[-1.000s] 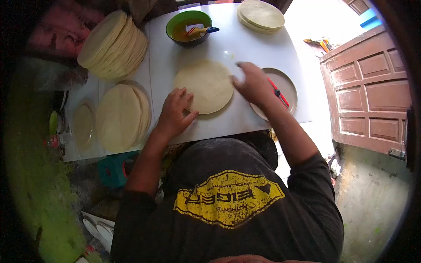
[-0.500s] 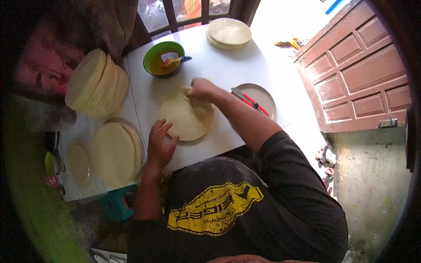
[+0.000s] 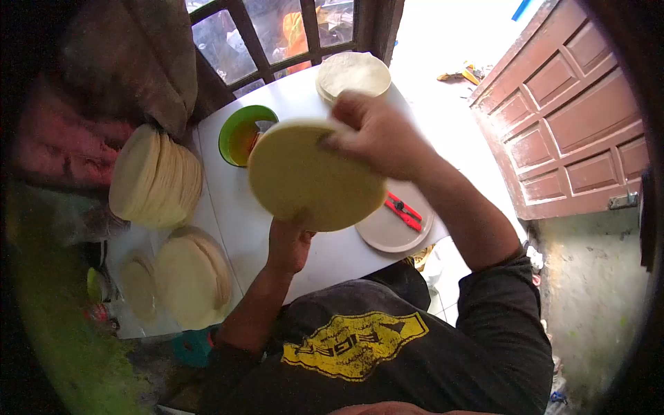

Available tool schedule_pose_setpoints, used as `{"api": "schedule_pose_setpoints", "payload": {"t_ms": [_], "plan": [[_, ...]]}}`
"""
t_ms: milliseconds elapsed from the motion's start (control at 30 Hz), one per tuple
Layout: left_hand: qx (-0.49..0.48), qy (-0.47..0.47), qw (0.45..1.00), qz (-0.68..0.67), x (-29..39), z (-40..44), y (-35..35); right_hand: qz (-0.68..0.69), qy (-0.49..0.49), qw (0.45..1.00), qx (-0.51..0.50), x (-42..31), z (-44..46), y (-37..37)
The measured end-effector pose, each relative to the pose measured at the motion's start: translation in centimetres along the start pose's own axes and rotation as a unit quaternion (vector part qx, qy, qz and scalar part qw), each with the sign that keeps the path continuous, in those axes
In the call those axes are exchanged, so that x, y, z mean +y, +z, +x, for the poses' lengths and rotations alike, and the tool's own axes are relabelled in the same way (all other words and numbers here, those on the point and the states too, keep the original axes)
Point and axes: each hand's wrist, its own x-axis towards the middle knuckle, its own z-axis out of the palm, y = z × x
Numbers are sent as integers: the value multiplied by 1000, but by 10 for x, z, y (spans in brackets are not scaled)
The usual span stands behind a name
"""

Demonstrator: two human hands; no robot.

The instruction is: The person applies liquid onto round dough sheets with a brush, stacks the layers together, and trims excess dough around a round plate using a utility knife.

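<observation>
A pale yellow, round flat disc point(image 3: 311, 180) is raised above the white table and tilted, its broad face turned up toward me. My left hand point(image 3: 290, 245) grips its lower edge, with some fingers hidden behind it. At the upper right of the disc is my right hand point(image 3: 380, 135), smeared by motion, its thumb side over the face near the rim. Behind the disc, a green bowl point(image 3: 228, 138) of orange-brown liquid is partly covered. To the right, a red-handled cutter point(image 3: 403, 211) lies on a round grey-beige plate point(image 3: 387, 238).
A tall stack of pale discs point(image 3: 149, 180) leans at the table's left, with a lower stack point(image 3: 187, 280) and thinner round pieces point(image 3: 138, 287) nearer me. More pale discs point(image 3: 354, 75) lie at the far edge by the window. A brown panelled door point(image 3: 560, 131) stands right.
The disc has come up off the table and is now tilted, held at its edge. My left hand moved to its lower rim; my right hand moved right with it. The camera view has shifted.
</observation>
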Motion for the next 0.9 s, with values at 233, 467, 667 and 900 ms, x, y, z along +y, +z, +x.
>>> {"api": "schedule_pose_setpoints", "payload": {"t_ms": [233, 467, 667, 900], "plan": [[12, 28, 949, 314, 67, 145, 103, 182, 132, 972, 75, 109, 88, -97], [21, -49, 829, 557, 78, 322, 73, 241, 249, 920, 181, 221, 189, -78], [56, -102, 812, 571, 62, 339, 58, 103, 364, 920, 104, 261, 212, -75], [70, -103, 794, 595, 64, 344, 53, 36, 360, 925, 114, 263, 220, -75]]}}
